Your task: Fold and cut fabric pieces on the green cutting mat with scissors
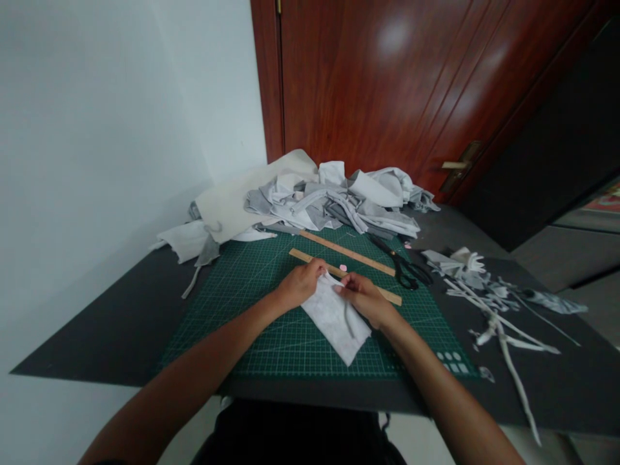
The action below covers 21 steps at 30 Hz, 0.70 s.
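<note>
A piece of white fabric point(335, 320) hangs between my hands, its lower corner resting over the green cutting mat point(256, 342). My left hand point(303, 283) pinches the fabric's upper left corner. At the upper right edge, my right hand point(364, 298) grips the same piece with thumb and fingers. A thin grey strip or cord point(347, 321) lies across the fabric below my right fingers. Just beyond my hands are two wooden rulers, the nearer ruler point(391, 297) partly hidden by them and the farther ruler point(346, 250) fully in sight.
Black-handled scissors point(405, 268) lie on the mat's right side. Heaped grey and white fabric point(329, 200) lines the back, before a wooden door point(358, 84). Fabric scraps and strips point(484, 290) spread over the dark table point(97, 316) at right. A white wall point(121, 116) borders the left.
</note>
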Available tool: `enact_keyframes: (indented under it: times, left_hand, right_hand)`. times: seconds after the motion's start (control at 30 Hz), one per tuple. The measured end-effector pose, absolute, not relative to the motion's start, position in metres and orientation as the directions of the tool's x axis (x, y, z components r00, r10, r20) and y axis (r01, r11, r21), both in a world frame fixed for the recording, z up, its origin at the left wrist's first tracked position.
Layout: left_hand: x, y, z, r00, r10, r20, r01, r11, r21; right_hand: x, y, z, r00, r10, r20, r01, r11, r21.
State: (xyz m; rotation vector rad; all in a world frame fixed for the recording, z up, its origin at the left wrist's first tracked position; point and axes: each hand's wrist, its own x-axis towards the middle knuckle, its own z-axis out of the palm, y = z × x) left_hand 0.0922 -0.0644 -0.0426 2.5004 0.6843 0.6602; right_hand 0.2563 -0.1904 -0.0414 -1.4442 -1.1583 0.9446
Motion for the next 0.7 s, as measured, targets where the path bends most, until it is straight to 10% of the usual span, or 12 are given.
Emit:
enact_keyframes:
  times: [0.27, 0.7]
  left_hand:
    - [0.086, -0.054, -0.038, 0.711, 0.563, 0.422, 0.256, -0.765, 0.591]
    - [0.084, -0.05, -0.031, 0.688, 0.559, 0.464, 0.192, -0.756, 0.626]
  right_hand:
    - [0.257, -0.191, -0.033, 0.112, 0.948, 0.298, 0.373, 0.238, -0.897]
    - [0.256, -0.193, -0.029, 0.191, 0.913, 0.36, 0.479, 0.233, -0.846]
